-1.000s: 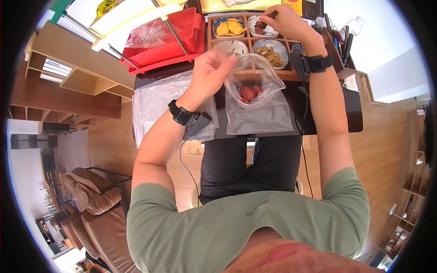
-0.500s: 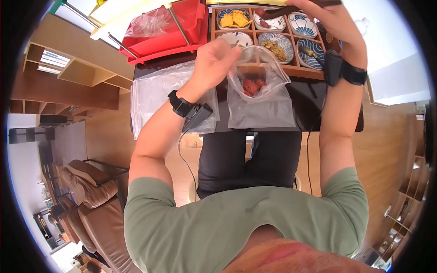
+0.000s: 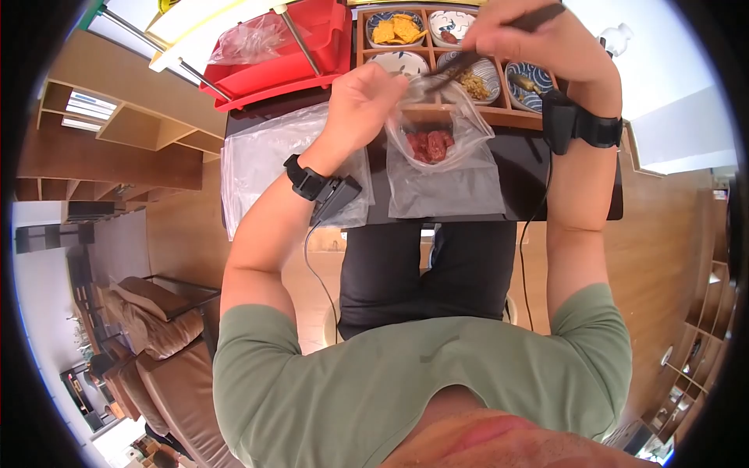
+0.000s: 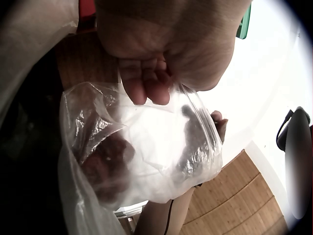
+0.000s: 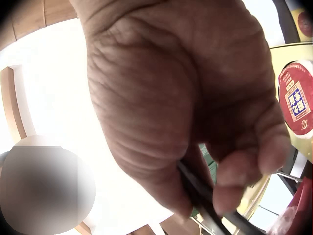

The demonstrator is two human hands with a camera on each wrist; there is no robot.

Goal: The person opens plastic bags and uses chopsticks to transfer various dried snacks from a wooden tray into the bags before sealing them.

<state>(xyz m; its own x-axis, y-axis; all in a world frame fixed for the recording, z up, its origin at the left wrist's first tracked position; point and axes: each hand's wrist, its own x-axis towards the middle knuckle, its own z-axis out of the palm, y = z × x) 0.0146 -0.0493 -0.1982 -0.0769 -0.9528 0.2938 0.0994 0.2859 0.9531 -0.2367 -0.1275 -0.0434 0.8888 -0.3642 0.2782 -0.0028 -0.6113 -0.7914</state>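
Note:
My left hand [image 3: 360,109] pinches the rim of a clear plastic bag [image 3: 445,187], whose mouth gapes upward. Inside lie several wrinkled red dried dates [image 3: 429,146]; the left wrist view shows them dark through the film [image 4: 105,166]. My right hand [image 3: 538,43] grips dark tongs [image 3: 456,69], which slant down and left so that their tips overlap the bag's upper rim. Whether the tips hold anything I cannot tell. Behind the bag, a white patterned dish [image 3: 450,19] has a red date in it, partly covered by the right hand.
A wooden divided tray [image 3: 499,117] holds dishes with yellow chips [image 3: 398,30], greenish-brown raisins [image 3: 474,84] and a spoon [image 3: 527,82]. Flat clear bags [image 3: 273,171] lie at the left of the dark table [image 3: 530,187]. A red bin [image 3: 331,47] stands at the back left.
The right hand first reached over the dish of dates, lifted back to the right, then brought the tongs down and left to the bag's mouth. The left hand stayed at the rim.

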